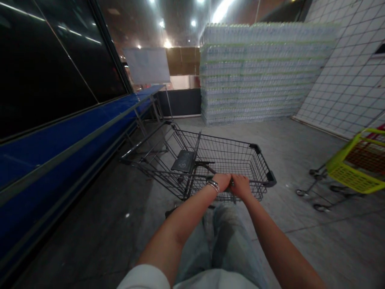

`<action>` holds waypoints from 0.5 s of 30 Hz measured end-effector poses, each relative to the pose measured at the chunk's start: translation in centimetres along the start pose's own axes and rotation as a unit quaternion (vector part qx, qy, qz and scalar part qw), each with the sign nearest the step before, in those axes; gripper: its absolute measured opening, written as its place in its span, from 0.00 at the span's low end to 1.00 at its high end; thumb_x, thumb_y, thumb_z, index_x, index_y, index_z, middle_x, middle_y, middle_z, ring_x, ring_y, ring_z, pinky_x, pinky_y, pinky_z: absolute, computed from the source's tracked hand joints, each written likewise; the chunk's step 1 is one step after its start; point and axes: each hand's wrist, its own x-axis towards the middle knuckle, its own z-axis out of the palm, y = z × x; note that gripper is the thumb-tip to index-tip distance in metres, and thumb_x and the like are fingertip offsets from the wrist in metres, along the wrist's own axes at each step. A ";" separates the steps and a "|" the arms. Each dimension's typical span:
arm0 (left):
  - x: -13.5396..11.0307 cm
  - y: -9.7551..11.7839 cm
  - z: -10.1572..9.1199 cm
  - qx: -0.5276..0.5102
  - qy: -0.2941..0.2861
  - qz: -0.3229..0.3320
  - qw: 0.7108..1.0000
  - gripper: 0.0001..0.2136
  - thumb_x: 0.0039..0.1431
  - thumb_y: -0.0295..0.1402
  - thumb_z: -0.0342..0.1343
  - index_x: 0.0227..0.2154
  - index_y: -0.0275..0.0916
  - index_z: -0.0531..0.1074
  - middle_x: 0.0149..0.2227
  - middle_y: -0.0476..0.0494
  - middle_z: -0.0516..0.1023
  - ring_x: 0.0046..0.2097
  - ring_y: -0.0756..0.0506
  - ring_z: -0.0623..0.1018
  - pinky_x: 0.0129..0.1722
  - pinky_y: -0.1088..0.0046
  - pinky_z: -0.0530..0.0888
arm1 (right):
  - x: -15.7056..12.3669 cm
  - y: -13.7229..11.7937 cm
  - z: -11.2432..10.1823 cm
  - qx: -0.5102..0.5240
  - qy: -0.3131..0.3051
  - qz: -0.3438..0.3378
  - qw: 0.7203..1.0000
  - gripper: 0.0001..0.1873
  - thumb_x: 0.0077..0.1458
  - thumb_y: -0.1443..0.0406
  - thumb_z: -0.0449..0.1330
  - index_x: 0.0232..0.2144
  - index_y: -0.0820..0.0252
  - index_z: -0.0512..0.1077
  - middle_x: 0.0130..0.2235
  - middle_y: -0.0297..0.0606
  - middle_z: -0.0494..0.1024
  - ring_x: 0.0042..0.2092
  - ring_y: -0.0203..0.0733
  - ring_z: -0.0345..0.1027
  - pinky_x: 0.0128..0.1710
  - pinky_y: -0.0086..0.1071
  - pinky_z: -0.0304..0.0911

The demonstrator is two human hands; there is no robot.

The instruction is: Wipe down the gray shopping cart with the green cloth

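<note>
The left hand (217, 182) and right hand (240, 186) curl closed side by side around the near rail of a wire shopping cart (224, 154), a centred grip that favours straight, even pushing beside the blue-trimmed display case (60, 160), with both wrists level behind the rail

The shopping cart (228, 154) looks like matt, dark-coated wire.

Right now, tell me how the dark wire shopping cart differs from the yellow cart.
The dark wire shopping cart is black mesh; the yellow cart has a bright yellow frame. The left hand and right hand grip the dark one's rim; the yellow cart stands unheld. Both are wheeled.
</note>
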 end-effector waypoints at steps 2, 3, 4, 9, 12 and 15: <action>-1.1 -1.8 0.0 0.009 0.002 -0.002 1.000 0.13 0.70 0.28 0.42 0.47 0.34 0.72 0.42 0.29 0.80 0.44 0.40 0.81 0.38 0.68 0.72 | 0.0 0.3 0.1 0.011 0.003 -0.002 1.000 0.16 0.54 0.64 0.58 0.46 0.58 0.71 0.46 0.43 0.79 0.50 0.48 0.67 0.50 0.38 0.50; -1.8 -3.0 0.0 0.013 0.002 -0.002 1.000 0.12 0.70 0.30 0.44 0.47 0.36 0.72 0.42 0.31 0.80 0.44 0.40 0.81 0.39 0.68 0.71 | 0.1 0.5 0.2 0.018 0.003 -0.005 1.000 0.16 0.55 0.64 0.58 0.47 0.57 0.71 0.46 0.42 0.79 0.50 0.47 0.68 0.49 0.38 0.50; -2.6 -4.4 -0.1 0.018 0.001 -0.005 1.000 0.11 0.70 0.31 0.46 0.47 0.37 0.72 0.43 0.32 0.80 0.45 0.40 0.81 0.40 0.69 0.71 | 0.1 0.7 0.3 0.025 0.003 -0.008 1.000 0.16 0.55 0.64 0.57 0.47 0.56 0.71 0.45 0.41 0.80 0.49 0.47 0.68 0.49 0.38 0.51; -8.8 -13.9 -1.8 0.053 -0.012 -0.050 0.997 0.11 0.68 0.39 0.50 0.45 0.38 0.71 0.43 0.35 0.80 0.46 0.40 0.80 0.42 0.68 0.72 | 0.2 1.6 1.0 0.041 0.008 -0.028 0.999 0.14 0.59 0.62 0.56 0.47 0.56 0.73 0.43 0.40 0.81 0.48 0.47 0.69 0.46 0.38 0.52; -14.0 -20.3 -3.7 0.118 -0.035 -0.117 0.986 0.12 0.68 0.41 0.49 0.43 0.38 0.71 0.43 0.37 0.79 0.46 0.41 0.79 0.44 0.68 0.71 | 0.1 1.9 1.4 0.039 0.029 -0.042 0.998 0.13 0.58 0.63 0.56 0.46 0.56 0.73 0.42 0.40 0.80 0.47 0.47 0.70 0.46 0.39 0.51; -17.7 -24.4 -4.9 0.143 -0.035 -0.149 0.978 0.09 0.68 0.37 0.51 0.42 0.38 0.71 0.45 0.38 0.79 0.48 0.42 0.77 0.48 0.68 0.69 | -0.3 1.9 1.6 0.039 0.052 -0.047 0.997 0.12 0.58 0.64 0.56 0.45 0.57 0.73 0.41 0.39 0.80 0.46 0.47 0.70 0.47 0.39 0.50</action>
